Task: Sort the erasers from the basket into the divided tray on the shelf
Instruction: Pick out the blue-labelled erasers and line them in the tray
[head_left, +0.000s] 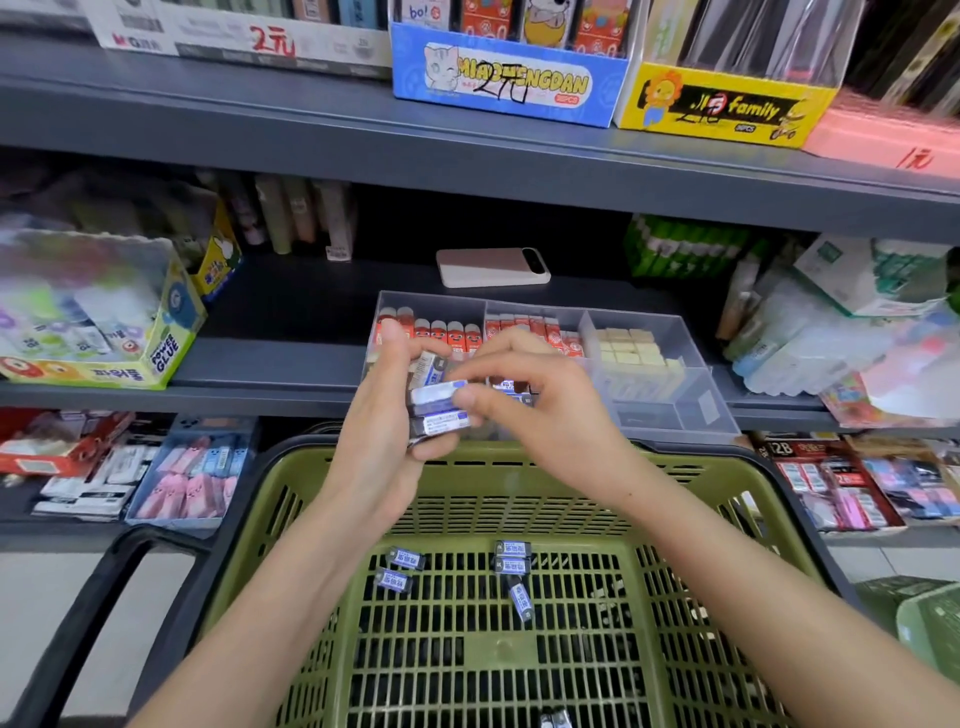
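Note:
My left hand holds a stack of several blue-and-white wrapped erasers above the far rim of the green basket. My right hand pinches the top eraser of that stack between thumb and fingers. Several more blue-labelled erasers lie loose on the basket's slotted floor. Just behind my hands, the clear divided tray sits on the shelf, holding red-wrapped erasers at the left and middle and cream blocks at the right. Its front compartments are partly hidden by my hands.
A pink phone lies on the shelf behind the tray. A glue display box stands at the left, packaged goods at the right. Boxes line the upper shelf; stationery packs fill the lower shelf.

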